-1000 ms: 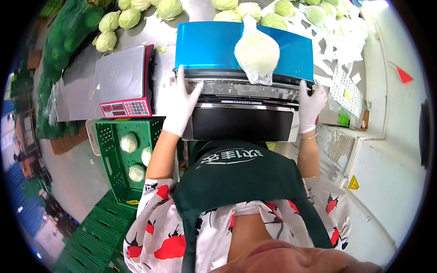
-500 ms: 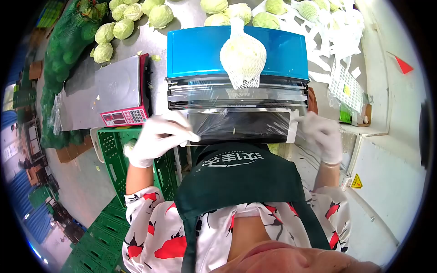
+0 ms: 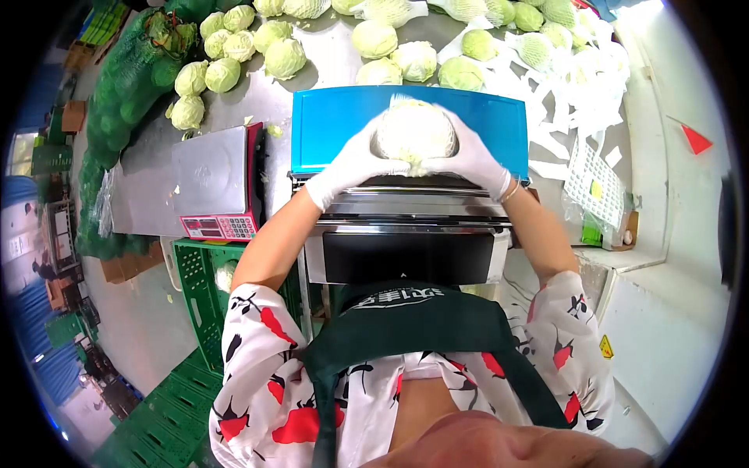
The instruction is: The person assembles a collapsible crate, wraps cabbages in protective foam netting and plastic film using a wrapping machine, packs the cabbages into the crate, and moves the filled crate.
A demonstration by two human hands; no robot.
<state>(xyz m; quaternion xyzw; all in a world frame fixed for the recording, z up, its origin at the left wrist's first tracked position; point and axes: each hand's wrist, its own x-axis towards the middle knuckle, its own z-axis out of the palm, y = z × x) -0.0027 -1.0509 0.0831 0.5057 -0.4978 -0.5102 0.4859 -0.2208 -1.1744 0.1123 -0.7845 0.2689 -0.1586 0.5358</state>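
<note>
A pale green cabbage (image 3: 416, 132) in a white foam net is over the blue top (image 3: 328, 129) of the wrapping machine. My left hand (image 3: 363, 160), in a white glove, curves round the cabbage's left side. My right hand (image 3: 474, 160), also gloved, wraps its right side. Both hands grip it, with their fingertips partly hidden behind it. Below them lie the machine's metal rollers (image 3: 413, 204) and its black plate (image 3: 409, 257). I cannot make out how any clear film lies under the cabbage.
A red and grey scale (image 3: 211, 175) stands to the left, above a green crate (image 3: 199, 296). Several loose cabbages (image 3: 285, 58) lie at the back. White foam nets (image 3: 581, 86) heap at the right, near a white perforated tray (image 3: 589, 183). Green net sacks (image 3: 125, 101) line the far left.
Both hands have moved up from the front plate, where they held clear film at its sides, to the cabbage. The stretched film no longer shows over the plate. The view has shifted slightly.
</note>
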